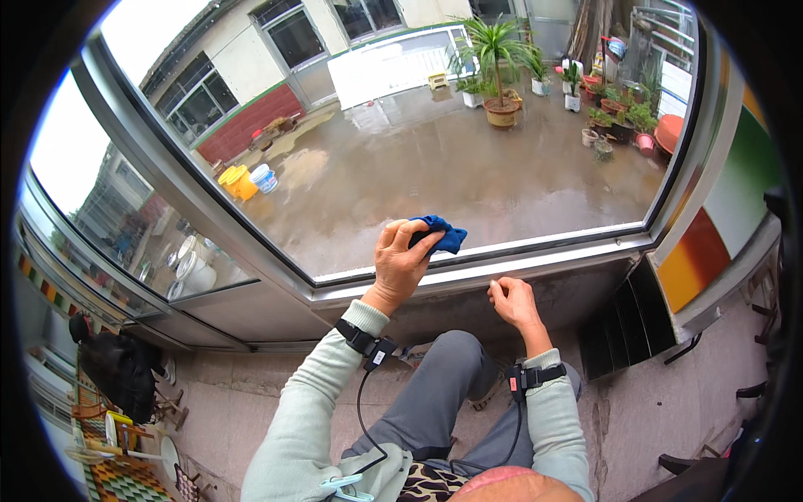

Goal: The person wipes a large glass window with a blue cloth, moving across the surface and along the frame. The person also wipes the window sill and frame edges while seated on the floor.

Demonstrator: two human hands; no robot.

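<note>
My left hand (401, 254) grips a bunched dark blue cloth (442, 235) between thumb and fingers. It is raised before the lower part of a large window pane (401, 176), just above the metal frame's bottom rail (483, 267). Whether the cloth touches the glass, I cannot tell. My right hand (514, 301) is lower and to the right, beside the edge of the bottom rail. Its fingers are curled in, with nothing visible in them.
A metal frame post (182, 163) divides the large pane from narrower panes at left. A black panelled surface (627, 317) stands below the sill at right. Behind me at left are a dark-clothed person (119, 370) and a wooden chair (169, 408). Beyond the glass lies a wet courtyard (389, 157) with potted plants (502, 113).
</note>
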